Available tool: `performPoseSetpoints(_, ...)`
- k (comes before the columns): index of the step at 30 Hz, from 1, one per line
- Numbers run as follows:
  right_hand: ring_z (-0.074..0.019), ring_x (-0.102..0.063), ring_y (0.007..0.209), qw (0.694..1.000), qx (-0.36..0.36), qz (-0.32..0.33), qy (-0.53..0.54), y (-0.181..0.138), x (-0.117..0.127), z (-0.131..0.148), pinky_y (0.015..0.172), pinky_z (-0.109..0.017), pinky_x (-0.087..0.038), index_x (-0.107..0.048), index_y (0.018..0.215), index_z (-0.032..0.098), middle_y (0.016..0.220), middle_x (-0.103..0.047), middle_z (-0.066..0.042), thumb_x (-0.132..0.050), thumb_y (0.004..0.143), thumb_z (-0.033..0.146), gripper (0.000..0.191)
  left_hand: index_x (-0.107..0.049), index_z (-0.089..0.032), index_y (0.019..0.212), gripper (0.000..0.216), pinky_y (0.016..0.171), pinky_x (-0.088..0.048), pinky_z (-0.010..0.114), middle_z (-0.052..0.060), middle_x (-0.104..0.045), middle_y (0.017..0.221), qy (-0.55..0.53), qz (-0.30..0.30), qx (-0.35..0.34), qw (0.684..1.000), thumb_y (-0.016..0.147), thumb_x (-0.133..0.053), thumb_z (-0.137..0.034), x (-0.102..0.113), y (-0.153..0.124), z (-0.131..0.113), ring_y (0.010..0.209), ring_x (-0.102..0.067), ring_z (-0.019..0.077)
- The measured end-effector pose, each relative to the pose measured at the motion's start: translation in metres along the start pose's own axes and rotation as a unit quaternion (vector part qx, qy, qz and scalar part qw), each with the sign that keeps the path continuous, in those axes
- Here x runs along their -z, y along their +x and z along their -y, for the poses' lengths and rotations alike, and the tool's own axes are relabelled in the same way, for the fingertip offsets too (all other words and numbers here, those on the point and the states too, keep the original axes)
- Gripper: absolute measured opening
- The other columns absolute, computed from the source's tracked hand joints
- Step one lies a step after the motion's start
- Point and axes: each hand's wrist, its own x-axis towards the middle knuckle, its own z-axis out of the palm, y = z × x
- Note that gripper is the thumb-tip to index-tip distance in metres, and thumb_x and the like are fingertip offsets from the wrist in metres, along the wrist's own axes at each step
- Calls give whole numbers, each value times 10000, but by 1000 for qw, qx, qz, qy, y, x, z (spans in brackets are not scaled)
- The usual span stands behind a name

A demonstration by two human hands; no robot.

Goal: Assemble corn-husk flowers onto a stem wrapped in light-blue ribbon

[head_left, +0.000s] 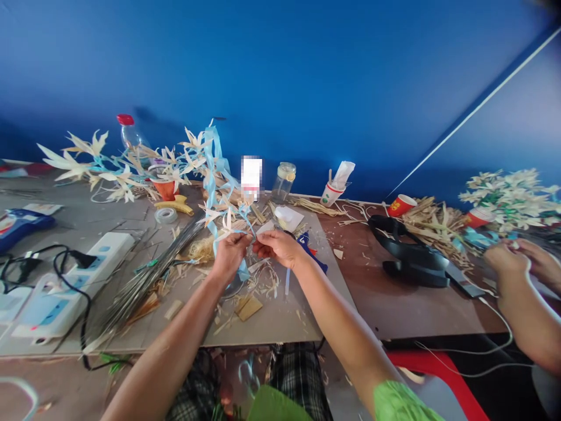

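Note:
My left hand (232, 250) and my right hand (279, 245) meet above the middle of the work board, fingers pinched together. Between their fingertips is a thin stem (252, 224) wrapped in light blue, partly hidden by the fingers. A pale straw-like flower (228, 220) shows just above my left hand. Light blue ribbon (211, 169) hangs in loops beyond that hand, and a strip of it comes out below. Behind, a branch of pale handmade flowers (120, 178) spreads to the left. A bundle of thin wires (151, 272) lies left of my left hand.
A white power strip (74, 286) with black cables lies at the left. Near the wall stand a glass jar (284, 182) and a white cup (333, 192). On the right are a black headset-like object (409, 254), red cups, and another person's hands (521, 257).

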Motion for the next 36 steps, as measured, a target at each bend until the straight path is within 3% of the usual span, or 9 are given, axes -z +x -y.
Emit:
performPoseSetpoints(5,-82,-567,499,999,-29,-21,21,1,3,-2,510,-202,-398,-635,683,129,612,-656,-15,-686,773,301,200,-508,-163,542,308,434,-166,231,-66,-341,438,25,9,4,1000,672,-654,-401,-2,-1,-3,415,-256,58)
performPoseSetpoints(9,-76,-584,603,998,34,-46,27,-2,15,4,543,-194,-391,-701,821,144,733,-663,-12,-693,762,322,188,-523,-157,553,274,432,-183,227,-59,-379,430,27,3,9,1000,662,-660,-368,-4,-1,-4,409,-286,59)
performPoseSetpoints(12,-58,-531,584,996,66,-11,55,0,23,5,540,-193,-367,-721,868,149,714,-635,4,-758,683,333,264,-520,-156,551,262,427,-167,225,-67,-355,416,18,23,16,999,655,-663,-349,-5,-2,-4,397,-265,51)
performPoseSetpoints(19,-51,-449,495,997,54,29,48,8,16,2,527,-212,-337,-726,829,160,589,-596,34,-813,554,275,311,-469,-160,502,324,423,-156,232,-64,-349,405,35,60,12,998,641,-684,-359,-6,-3,-6,386,-252,43)
performPoseSetpoints(26,-61,-449,573,995,104,9,-7,8,14,3,553,-216,-314,-729,738,166,674,-646,22,-806,521,236,241,-464,-159,501,363,425,-146,238,-62,-352,403,52,84,25,995,640,-696,-402,-5,-2,-4,390,-248,44)
performPoseSetpoints(31,-64,-483,618,997,66,40,3,7,19,1,585,-211,-337,-745,835,168,758,-678,6,-806,532,223,314,-478,-154,515,378,434,-144,238,-65,-330,422,68,109,36,991,633,-711,-427,-5,-3,-6,409,-241,44)
performPoseSetpoints(36,-96,-575,685,992,25,116,31,10,25,1,677,-222,-417,-739,883,159,769,-695,-7,-824,520,209,376,-426,-164,495,422,441,-159,236,-67,-310,442,61,139,45,987,602,-745,-419,-3,-1,-2,425,-248,44)
